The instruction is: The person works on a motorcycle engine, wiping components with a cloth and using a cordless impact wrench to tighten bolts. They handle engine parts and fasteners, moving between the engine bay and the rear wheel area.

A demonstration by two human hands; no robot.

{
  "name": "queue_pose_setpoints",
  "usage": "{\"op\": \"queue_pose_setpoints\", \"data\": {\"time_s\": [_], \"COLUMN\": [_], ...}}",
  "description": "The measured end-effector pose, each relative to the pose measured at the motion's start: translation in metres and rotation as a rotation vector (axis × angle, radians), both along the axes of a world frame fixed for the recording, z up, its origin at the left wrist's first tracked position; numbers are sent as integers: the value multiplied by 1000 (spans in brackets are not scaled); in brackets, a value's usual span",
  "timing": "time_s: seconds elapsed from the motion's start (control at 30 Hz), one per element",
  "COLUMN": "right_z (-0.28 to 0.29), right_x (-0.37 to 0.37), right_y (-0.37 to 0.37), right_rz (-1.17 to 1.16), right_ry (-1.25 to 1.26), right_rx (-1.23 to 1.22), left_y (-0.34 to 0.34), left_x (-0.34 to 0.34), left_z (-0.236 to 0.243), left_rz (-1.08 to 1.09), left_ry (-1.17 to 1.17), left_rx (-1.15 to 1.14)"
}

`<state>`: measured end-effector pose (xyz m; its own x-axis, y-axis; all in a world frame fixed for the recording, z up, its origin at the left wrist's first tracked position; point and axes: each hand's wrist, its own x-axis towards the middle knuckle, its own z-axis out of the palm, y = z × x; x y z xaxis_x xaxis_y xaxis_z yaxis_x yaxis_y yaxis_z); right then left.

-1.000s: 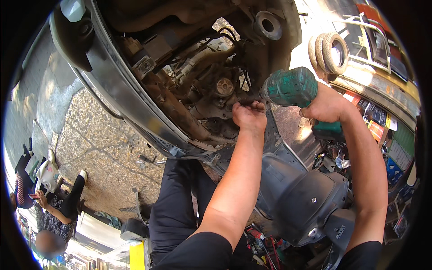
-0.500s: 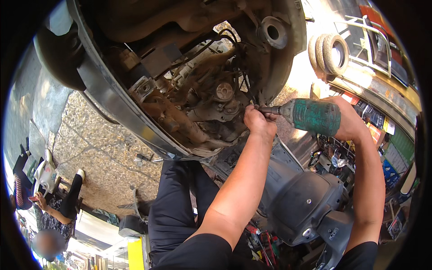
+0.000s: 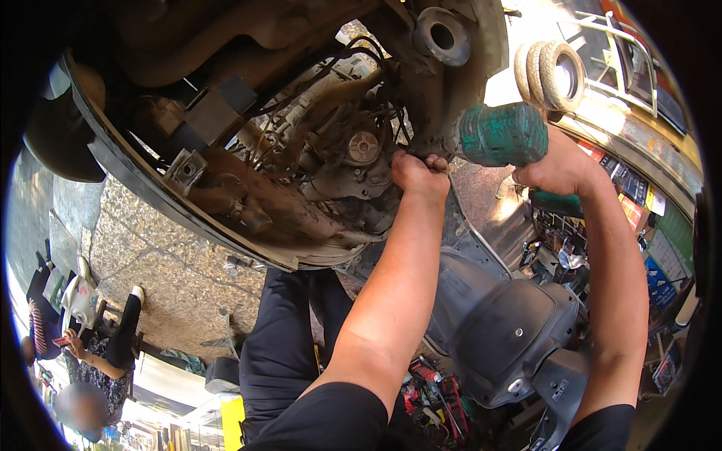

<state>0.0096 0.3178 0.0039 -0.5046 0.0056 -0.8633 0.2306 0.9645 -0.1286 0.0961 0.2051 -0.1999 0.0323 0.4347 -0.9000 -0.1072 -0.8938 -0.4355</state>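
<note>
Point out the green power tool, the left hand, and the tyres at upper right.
Green power tool (image 3: 499, 135): head view, on the side of its green housing.
Left hand (image 3: 421, 175): head view, on the middle of the hand.
Tyres (image 3: 547, 80): head view, on the rightmost one's rubber.

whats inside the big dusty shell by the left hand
Inside the dusty shell, a round metal disc and a flared metal ring show among grimy parts. Whatever lies directly behind the left hand is covered; the upper left is too dark to tell.

Two hands (image 3: 421, 178) and one drill (image 3: 500, 135) showed between twelve and three o'clock. Three tyres (image 3: 548, 79) stood at two o'clock.
</note>
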Motion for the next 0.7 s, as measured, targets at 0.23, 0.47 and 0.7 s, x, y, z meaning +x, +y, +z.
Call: {"op": "queue_pose_setpoints", "data": {"time_s": [0.23,0.47,0.7], "right_z": [-5,56,71], "right_x": [-22,31,232], "right_y": [-3,-12,-7], "right_rz": [402,223,-928], "right_ry": [179,294,225], "right_rx": [-130,-3,-217], "left_y": [-1,-2,-65], "left_x": [-7,8,85], "left_z": [4,33,102], "left_rz": [-65,-102,-624], "left_ry": [-65,126,274], "left_rx": [-56,-113,-114]}}
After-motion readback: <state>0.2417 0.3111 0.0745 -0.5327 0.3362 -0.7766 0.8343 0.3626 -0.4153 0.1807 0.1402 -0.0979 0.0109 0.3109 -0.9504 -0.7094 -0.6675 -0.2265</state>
